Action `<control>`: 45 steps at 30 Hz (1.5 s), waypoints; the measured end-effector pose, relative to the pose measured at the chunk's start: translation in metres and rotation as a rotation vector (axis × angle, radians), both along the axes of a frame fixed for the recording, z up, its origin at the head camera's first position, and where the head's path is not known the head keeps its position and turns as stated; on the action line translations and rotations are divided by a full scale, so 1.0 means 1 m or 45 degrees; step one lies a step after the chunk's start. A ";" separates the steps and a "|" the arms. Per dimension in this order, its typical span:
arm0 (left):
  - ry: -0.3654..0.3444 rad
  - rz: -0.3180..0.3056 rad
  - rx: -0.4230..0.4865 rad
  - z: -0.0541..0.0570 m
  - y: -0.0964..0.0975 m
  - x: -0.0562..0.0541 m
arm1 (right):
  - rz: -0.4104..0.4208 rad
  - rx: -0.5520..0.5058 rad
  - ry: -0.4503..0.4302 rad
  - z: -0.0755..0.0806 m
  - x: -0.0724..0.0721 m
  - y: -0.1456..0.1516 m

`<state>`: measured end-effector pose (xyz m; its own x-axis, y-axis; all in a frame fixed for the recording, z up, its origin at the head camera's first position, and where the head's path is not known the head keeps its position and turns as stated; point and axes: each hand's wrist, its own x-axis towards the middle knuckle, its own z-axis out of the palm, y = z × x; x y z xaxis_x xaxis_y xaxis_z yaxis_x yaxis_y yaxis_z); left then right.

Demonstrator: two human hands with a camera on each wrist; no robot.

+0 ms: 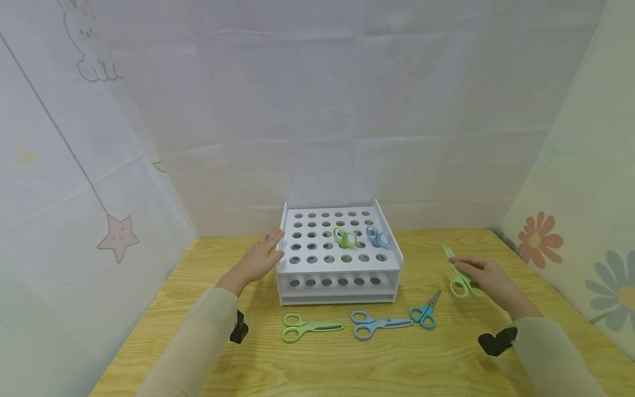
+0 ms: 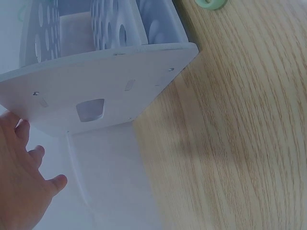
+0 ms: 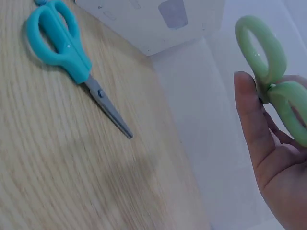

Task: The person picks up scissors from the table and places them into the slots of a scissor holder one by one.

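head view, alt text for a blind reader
The right hand holds pale green scissors over a wooden table; the left hand is at the side of a white rack. Its holes hold a green pair and a blue pair, handles up; a lime pair, lavender pair and teal pair lie in front.

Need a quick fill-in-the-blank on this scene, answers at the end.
1. In the head view, the left hand touches the ____ side of the white rack.
2. The held scissors in the right hand are ____ in colour.
3. Besides the upright green scissors, the rack holds one ____ pair.
4. On the table, the flat blue scissors lie between the flat green scissors and the ____ pair.

Missing words: left; green; blue; teal.
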<state>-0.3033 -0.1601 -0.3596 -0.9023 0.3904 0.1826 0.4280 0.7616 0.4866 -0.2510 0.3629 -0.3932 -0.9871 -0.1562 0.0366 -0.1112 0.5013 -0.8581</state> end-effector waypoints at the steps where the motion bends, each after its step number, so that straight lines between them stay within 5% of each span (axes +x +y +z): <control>1: 0.001 0.001 0.000 0.000 0.000 0.000 | 0.001 -0.016 0.000 0.001 0.000 -0.001; 12: 0.004 -0.007 -0.007 0.000 -0.001 -0.001 | 0.124 -0.283 0.034 0.001 -0.001 -0.007; 22: 0.012 -0.022 -0.006 0.001 -0.001 0.000 | 0.405 -0.802 0.127 0.006 -0.004 -0.015; 28: 0.013 -0.018 -0.015 0.000 -0.001 0.000 | 0.530 -0.971 0.142 0.010 -0.006 -0.022; 45: 0.027 -0.031 -0.002 0.000 -0.001 0.001 | 0.675 -1.000 0.225 0.011 -0.010 -0.027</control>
<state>-0.3023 -0.1611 -0.3592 -0.8884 0.4128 0.2007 0.4567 0.7516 0.4760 -0.2614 0.3362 -0.3827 -0.7655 -0.4480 0.4619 -0.3174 -0.3614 -0.8767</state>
